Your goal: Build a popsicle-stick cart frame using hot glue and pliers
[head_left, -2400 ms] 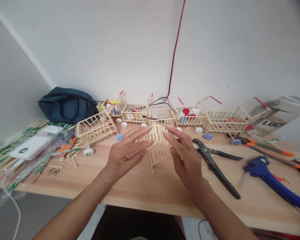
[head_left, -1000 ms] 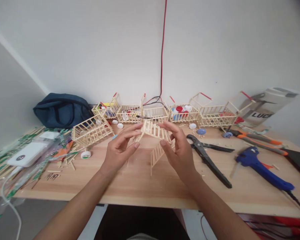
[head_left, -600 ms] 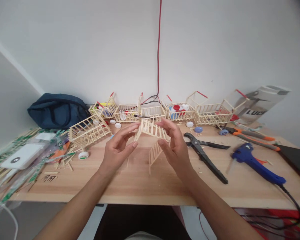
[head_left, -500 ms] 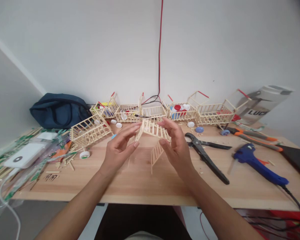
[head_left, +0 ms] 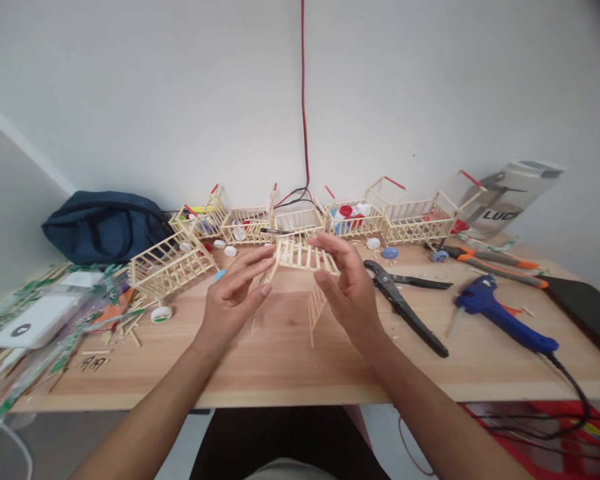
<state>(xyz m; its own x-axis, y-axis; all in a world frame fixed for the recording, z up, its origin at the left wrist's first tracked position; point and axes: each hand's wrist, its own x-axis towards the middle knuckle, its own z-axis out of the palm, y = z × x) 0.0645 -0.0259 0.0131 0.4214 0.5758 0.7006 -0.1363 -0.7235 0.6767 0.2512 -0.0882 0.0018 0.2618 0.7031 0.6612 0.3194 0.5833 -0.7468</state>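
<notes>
A small slatted frame of pale wooden sticks [head_left: 300, 256] stands at the middle of the table, between my two hands. One slatted panel [head_left: 317, 305] of it hangs down at the right, near my right palm. My left hand [head_left: 237, 293] is at its left side, fingers stretched and apart from the thumb. At its right side is my right hand [head_left: 347, 283], also with thumb and fingers apart. Fingertips of both hands are close to the frame's edges; whether they touch it is unclear.
Behind stand several stick carts [head_left: 415, 223] with red handles. Black pliers [head_left: 405, 307], a blue glue gun [head_left: 505, 313] and orange-handled pliers [head_left: 500, 260] lie right. Left are another cart [head_left: 173, 267], a blue bag [head_left: 105, 227] and a white device [head_left: 43, 320].
The view has turned slightly, so the background sits further left. The stick frame appears slightly turned between my hands, which keep nearly the same open pose.
</notes>
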